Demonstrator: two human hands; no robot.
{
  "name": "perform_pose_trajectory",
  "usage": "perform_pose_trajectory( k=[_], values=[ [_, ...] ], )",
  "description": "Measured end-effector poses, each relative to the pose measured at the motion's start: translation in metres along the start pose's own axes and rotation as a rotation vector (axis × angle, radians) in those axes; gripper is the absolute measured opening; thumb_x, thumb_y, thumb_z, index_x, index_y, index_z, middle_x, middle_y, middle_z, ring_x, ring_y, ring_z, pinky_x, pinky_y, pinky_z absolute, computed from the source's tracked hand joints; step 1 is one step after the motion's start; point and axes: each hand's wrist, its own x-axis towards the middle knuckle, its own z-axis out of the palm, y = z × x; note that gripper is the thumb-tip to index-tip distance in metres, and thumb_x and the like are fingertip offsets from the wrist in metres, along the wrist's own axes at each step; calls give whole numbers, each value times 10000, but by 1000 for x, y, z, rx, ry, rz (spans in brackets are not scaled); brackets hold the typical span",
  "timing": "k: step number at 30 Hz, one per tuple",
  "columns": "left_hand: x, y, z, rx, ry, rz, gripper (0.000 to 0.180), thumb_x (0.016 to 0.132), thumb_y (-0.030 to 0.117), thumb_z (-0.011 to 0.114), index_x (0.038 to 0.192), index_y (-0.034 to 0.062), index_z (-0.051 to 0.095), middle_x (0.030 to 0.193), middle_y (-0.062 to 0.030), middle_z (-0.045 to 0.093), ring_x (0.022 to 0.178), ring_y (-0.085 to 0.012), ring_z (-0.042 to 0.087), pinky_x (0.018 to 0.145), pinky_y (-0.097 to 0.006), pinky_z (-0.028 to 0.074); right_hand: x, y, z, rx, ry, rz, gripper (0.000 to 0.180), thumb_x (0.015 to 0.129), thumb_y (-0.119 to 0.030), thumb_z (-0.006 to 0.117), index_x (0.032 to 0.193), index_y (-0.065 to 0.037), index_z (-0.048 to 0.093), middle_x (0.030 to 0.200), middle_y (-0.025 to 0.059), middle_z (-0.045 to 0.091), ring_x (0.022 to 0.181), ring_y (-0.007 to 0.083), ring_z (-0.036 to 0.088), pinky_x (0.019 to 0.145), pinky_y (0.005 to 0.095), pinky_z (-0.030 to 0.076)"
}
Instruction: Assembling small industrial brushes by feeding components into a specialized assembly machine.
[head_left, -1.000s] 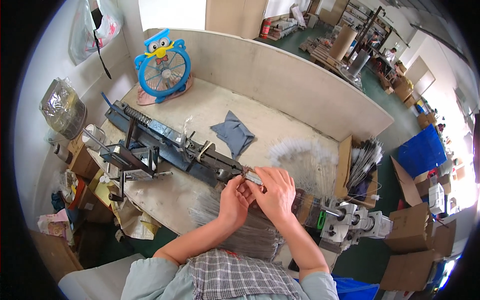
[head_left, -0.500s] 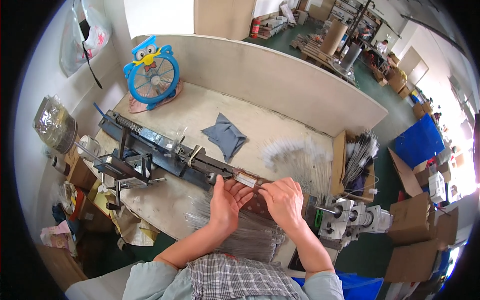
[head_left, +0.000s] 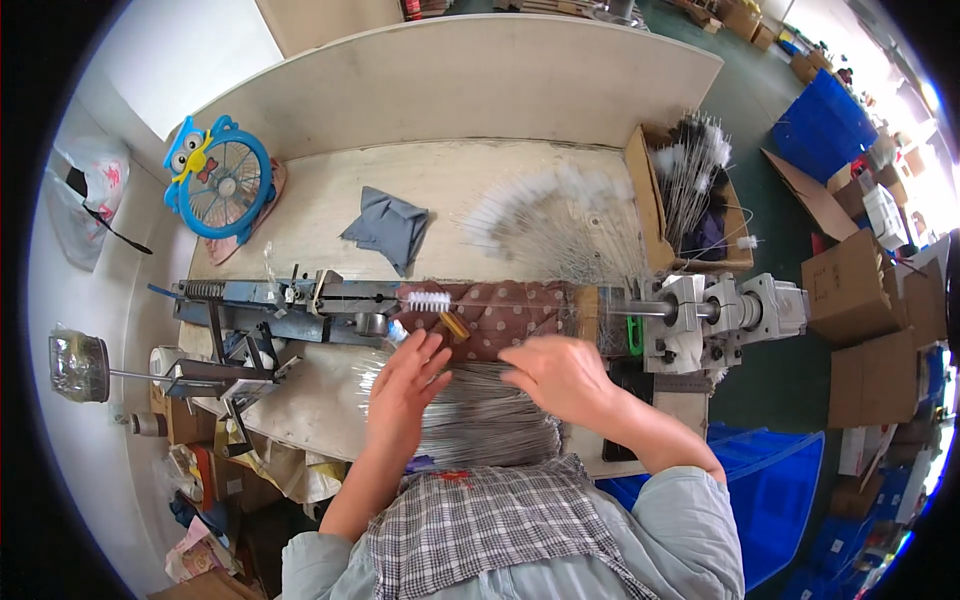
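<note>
At the far left of your bench stands a blue owl-shaped fan (head_left: 218, 180), with a folded grey cloth (head_left: 388, 226) lying to its right. Below them runs the long blue metal machine (head_left: 290, 305), and a small white-bristled brush (head_left: 430, 300) lies along its axis on the brown dotted pad (head_left: 505, 312). Your left hand (head_left: 403, 392) hovers open, fingers spread, just below that brush and above the bundle of thin wires (head_left: 490, 415), holding nothing. Your right hand (head_left: 560, 378) is also open and empty beside it, over the pad's lower edge. Finished white brushes (head_left: 560, 215) fan out behind, near a cardboard box (head_left: 690, 195).
</note>
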Motion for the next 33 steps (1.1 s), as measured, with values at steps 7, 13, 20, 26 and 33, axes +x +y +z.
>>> perform_pose_trajectory(
  k=[7, 13, 20, 26, 33],
  values=[
    [-16, -2, -230, -437, 608, 247, 323, 864, 328, 622, 1037, 64, 556, 923, -21, 597, 728, -127, 536, 628, -279, 437, -26, 13, 7, -138, -245, 10, 134, 789, -216, 637, 768, -84, 650, 758, 73, 623, 759, 272, 629, 638, 391, 509],
    [-56, 43, -379, -286, 1093, 499, 392, 815, 422, 681, 971, 78, 580, 892, 5, 590, 817, -111, 560, 682, -244, 434, -21, 8, 4, -211, -249, 60, 140, 802, -222, 624, 765, -87, 633, 780, 59, 626, 762, 254, 628, 622, 385, 505],
    [-34, 17, -288, -376, 1014, 529, 378, 878, 423, 583, 992, 62, 583, 898, -12, 613, 888, -116, 568, 814, -264, 443, -26, 11, -1, -101, -186, 158, 142, 827, -217, 602, 828, -76, 619, 791, 82, 604, 759, 306, 607, 636, 413, 490],
    [0, -43, -176, -514, 288, 190, 292, 921, 208, 523, 1134, 10, 513, 1090, -106, 588, 1008, -200, 577, 931, -364, 461, -30, 16, -8, -60, -195, 74, 95, 796, -129, 606, 875, -76, 613, 839, 90, 586, 760, 298, 613, 649, 404, 500],
    [18, -18, 4, 96, 200, 57, 214, 858, 181, 575, 1004, 42, 502, 926, -72, 605, 922, -181, 562, 819, -323, 437, -40, 22, -1, -181, -172, 109, 205, 726, -5, 566, 925, -54, 566, 858, 106, 553, 790, 302, 617, 643, 399, 518]
  ],
)
